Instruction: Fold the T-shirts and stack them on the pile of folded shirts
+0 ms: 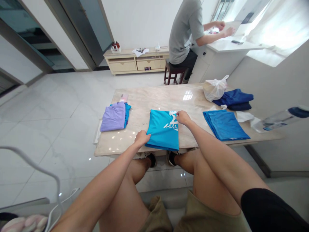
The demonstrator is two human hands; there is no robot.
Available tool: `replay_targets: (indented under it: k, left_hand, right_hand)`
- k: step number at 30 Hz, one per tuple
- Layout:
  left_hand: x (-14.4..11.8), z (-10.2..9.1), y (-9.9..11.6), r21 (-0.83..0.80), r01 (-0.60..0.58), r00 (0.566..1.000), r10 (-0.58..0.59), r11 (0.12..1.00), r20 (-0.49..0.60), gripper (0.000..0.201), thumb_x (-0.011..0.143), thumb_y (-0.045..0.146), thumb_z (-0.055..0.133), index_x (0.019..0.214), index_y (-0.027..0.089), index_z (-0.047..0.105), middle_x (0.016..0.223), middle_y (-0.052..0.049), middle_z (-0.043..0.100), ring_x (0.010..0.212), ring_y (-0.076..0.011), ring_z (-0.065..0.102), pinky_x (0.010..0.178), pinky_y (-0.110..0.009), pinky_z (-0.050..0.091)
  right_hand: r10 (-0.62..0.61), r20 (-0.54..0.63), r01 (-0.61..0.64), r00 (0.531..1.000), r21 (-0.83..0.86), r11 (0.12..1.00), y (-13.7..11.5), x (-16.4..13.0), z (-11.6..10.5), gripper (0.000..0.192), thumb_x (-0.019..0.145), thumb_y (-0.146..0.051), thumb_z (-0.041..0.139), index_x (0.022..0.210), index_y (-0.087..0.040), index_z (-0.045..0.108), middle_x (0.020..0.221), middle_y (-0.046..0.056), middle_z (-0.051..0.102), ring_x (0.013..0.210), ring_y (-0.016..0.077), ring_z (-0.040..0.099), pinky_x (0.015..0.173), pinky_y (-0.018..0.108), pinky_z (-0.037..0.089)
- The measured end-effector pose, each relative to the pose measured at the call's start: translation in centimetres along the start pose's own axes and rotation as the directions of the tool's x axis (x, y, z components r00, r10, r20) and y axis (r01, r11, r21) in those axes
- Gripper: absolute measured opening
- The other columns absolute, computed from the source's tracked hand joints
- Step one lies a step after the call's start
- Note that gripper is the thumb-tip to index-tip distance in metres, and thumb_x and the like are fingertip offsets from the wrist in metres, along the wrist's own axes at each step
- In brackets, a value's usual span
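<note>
one left hand (pixel 142 138), right hand (pixel 183 118), holding folded turquoise cloth (pixel 160 129)

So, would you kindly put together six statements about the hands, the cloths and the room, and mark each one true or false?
1. The left hand is at the left edge of the turquoise cloth. True.
2. The lavender cloth lies on the table, left of the turquoise cloth. True.
3. The right hand touches the lavender cloth. False: the right hand is at the turquoise cloth's right edge.
4. The clear bottle is at the table's left end. False: the clear bottle is at the right end.
5. The other person sits on a dark stool. True.
6. The plastic bag lies on the floor. False: the plastic bag is on the table.
</note>
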State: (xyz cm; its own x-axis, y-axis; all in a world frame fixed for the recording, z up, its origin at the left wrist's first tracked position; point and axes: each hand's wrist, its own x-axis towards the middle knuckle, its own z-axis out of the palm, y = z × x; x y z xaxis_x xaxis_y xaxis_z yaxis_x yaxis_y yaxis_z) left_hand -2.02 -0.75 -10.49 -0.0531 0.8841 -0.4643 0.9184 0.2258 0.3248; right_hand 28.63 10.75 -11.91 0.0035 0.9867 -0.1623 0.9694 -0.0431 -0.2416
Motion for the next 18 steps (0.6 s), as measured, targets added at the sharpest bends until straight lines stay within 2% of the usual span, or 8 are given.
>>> replay_targets:
  k: [2, 4, 6, 8, 9, 11, 14, 18]
  left_hand:
    - [-0.5, -0.3, -0.3, 0.110, 0.013, 0.998, -0.019, 0.994, 0.052, 0.030, 0.101, 0.040, 0.068, 0.115, 0.016, 0.081, 0.127, -0.021, 0.082, 0.120, -0.0375, 0.078, 0.087, -0.035, 0.056]
    - [-1.2, -0.4, -0.1, 0.211, -0.016, 0.999, 0.004, 0.977, 0.054, 0.035, 0.101, 0.040, 0.068, 0.125, 0.016, 0.077, 0.130, -0.023, 0.080, 0.123, -0.0392, 0.076, 0.092, -0.037, 0.056]
    - [-1.8, -0.4, 0.6, 0.282, -0.094, 0.995, 0.096, 0.955, 0.005, 0.045, 0.102, 0.041, 0.068, 0.140, 0.015, 0.069, 0.135, -0.024, 0.076, 0.129, -0.0399, 0.073, 0.098, -0.041, 0.056]
    - [-2.2, -0.3, 1.4, 0.326, -0.212, 0.972, 0.233, 0.922, -0.028, 0.058, 0.103, 0.037, 0.068, 0.155, 0.016, 0.056, 0.146, -0.024, 0.068, 0.136, -0.0394, 0.067, 0.104, -0.043, 0.055]
    - [-2.2, -0.3, 1.8, 0.341, -0.269, 0.955, 0.295, 0.901, -0.025, 0.063, 0.102, 0.034, 0.070, 0.160, 0.018, 0.052, 0.152, -0.024, 0.064, 0.139, -0.0390, 0.064, 0.106, -0.044, 0.055]
    - [-1.9, -0.2, 2.3, 0.367, -0.344, 0.932, 0.362, 0.864, 0.022, 0.066, 0.100, 0.031, 0.071, 0.163, 0.024, 0.049, 0.159, -0.022, 0.057, 0.145, -0.0395, 0.058, 0.109, -0.047, 0.054]
    - [-1.3, -0.1, 2.3, 0.402, -0.336, 0.941, 0.318, 0.852, 0.114, 0.054, 0.102, 0.033, 0.068, 0.155, 0.025, 0.058, 0.162, -0.021, 0.054, 0.144, -0.0424, 0.057, 0.109, -0.051, 0.055]
    - [-0.6, -0.1, 1.9, 0.411, -0.262, 0.965, 0.238, 0.873, 0.110, 0.035, 0.105, 0.031, 0.061, 0.137, 0.020, 0.068, 0.156, -0.022, 0.058, 0.138, -0.0424, 0.063, 0.106, -0.050, 0.056]
  right_hand:
    - [-0.046, -0.013, 0.046, 0.999, -0.038, 0.998, 0.9, 0.0, 0.3, 0.049, 0.102, -0.016, 0.053, 0.146, -0.006, 0.073, 0.149, 0.024, 0.071, 0.138, 0.0342, 0.066, 0.117, 0.036, 0.048]
    - [-0.123, -0.039, 0.120, 0.992, -0.060, 0.991, 1.2, 0.0, 0.7, 0.053, 0.105, -0.019, 0.050, 0.154, -0.006, 0.066, 0.157, 0.023, 0.065, 0.144, 0.0360, 0.060, 0.121, 0.040, 0.046]
    - [-0.264, -0.028, 0.260, 0.964, -0.095, 0.961, 1.2, 0.0, 1.2, 0.057, 0.108, -0.023, 0.046, 0.162, -0.009, 0.058, 0.168, 0.021, 0.056, 0.152, 0.0355, 0.053, 0.124, 0.043, 0.044]
    - [-0.385, 0.050, 0.389, 0.921, -0.122, 0.913, 0.9, 0.0, 1.8, 0.058, 0.112, -0.029, 0.042, 0.167, -0.013, 0.052, 0.177, 0.017, 0.045, 0.160, 0.0331, 0.044, 0.129, 0.045, 0.040]
    - [-0.401, 0.101, 0.411, 0.911, -0.131, 0.902, 0.8, -0.1, 2.2, 0.058, 0.114, -0.032, 0.041, 0.169, -0.015, 0.050, 0.180, 0.016, 0.041, 0.164, 0.0324, 0.040, 0.131, 0.046, 0.037]
    - [-0.341, 0.174, 0.368, 0.924, -0.153, 0.917, 0.5, -0.1, 2.8, 0.061, 0.116, -0.039, 0.039, 0.171, -0.015, 0.047, 0.183, 0.017, 0.036, 0.167, 0.0341, 0.035, 0.134, 0.050, 0.034]
    - [-0.211, 0.147, 0.235, 0.966, -0.172, 0.957, 0.5, -0.3, 3.0, 0.060, 0.115, -0.041, 0.043, 0.168, -0.014, 0.050, 0.182, 0.021, 0.035, 0.165, 0.0391, 0.038, 0.131, 0.055, 0.039]
    - [-0.048, 0.044, 0.050, 0.998, -0.032, 0.998, 0.5, -0.8, 1.5, 0.046, 0.107, -0.028, 0.058, 0.149, -0.012, 0.068, 0.163, 0.026, 0.059, 0.152, 0.0393, 0.054, 0.119, 0.046, 0.051]
